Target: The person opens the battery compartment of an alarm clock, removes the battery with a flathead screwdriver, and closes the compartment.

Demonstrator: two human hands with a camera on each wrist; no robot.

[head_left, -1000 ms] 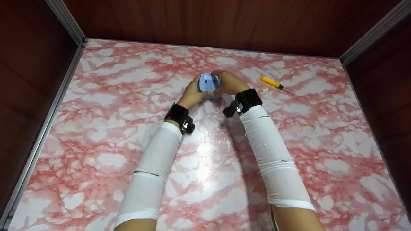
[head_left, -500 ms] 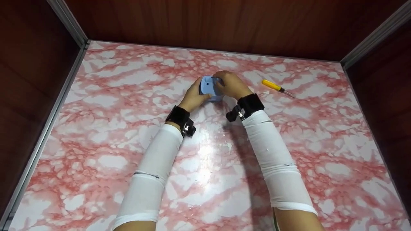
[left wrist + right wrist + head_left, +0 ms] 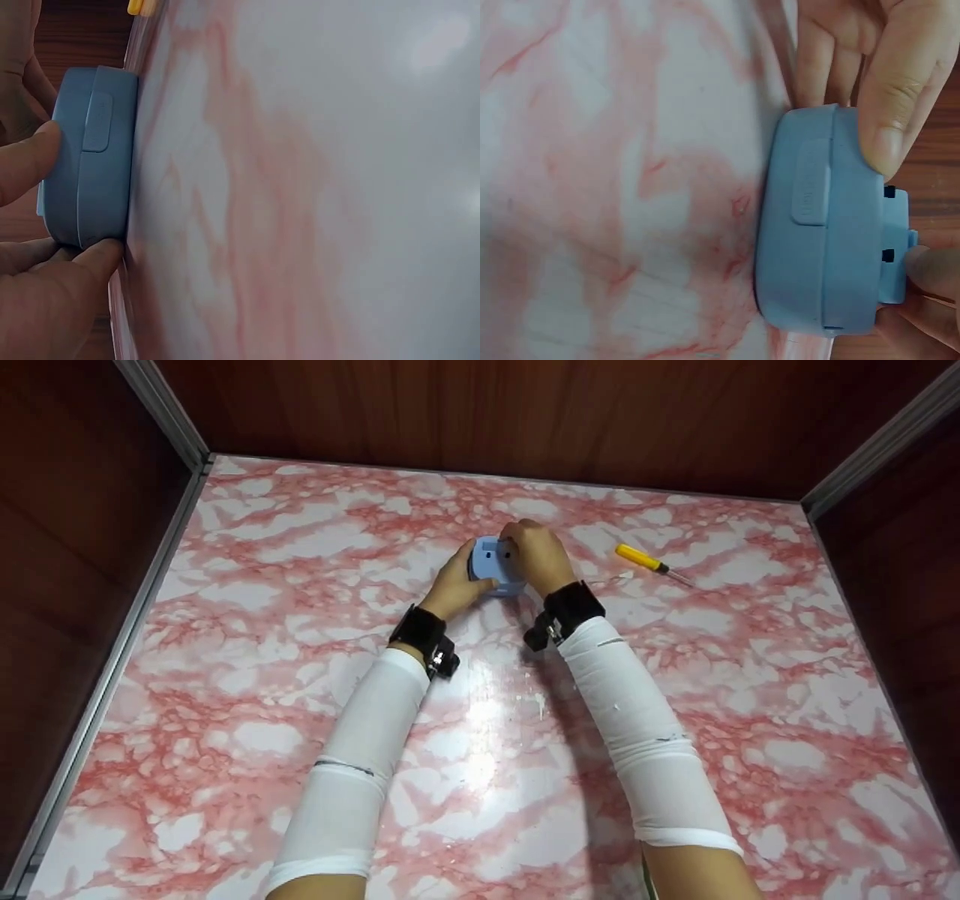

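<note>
A rounded blue case [image 3: 496,572] stands on the worktop [image 3: 240,660], toward its far side and near the middle, with a hand at either side. The left hand [image 3: 454,585] grips it from the left: the thumb [image 3: 885,150] presses on the upper edge while the fingers [image 3: 101,259] wrap low around the side. The right hand [image 3: 544,556] is at the far right part of the top, its fingers bent inward, touching the end of a paler blue piece [image 3: 895,225] that juts above the case. Whether they pinch that piece or merely rest against it I cannot tell – the fingertips are partly hidden. Two small black marks [image 3: 889,256] show along the base of the piece. The near side of the case carries a raised panel [image 3: 810,184] (its lettering is too blurred to read), and a seam runs right along that side.

To the right, well apart from the hands, a yellow-handled screwdriver [image 3: 651,562] lies slantwise, its metal tip pointing right and toward the person. Both forearms wear white sleeves [image 3: 375,727], with black mounts [image 3: 418,630] on the wrists. Dark wood-grained panels [image 3: 480,420] enclose the worktop – back, left and right.
</note>
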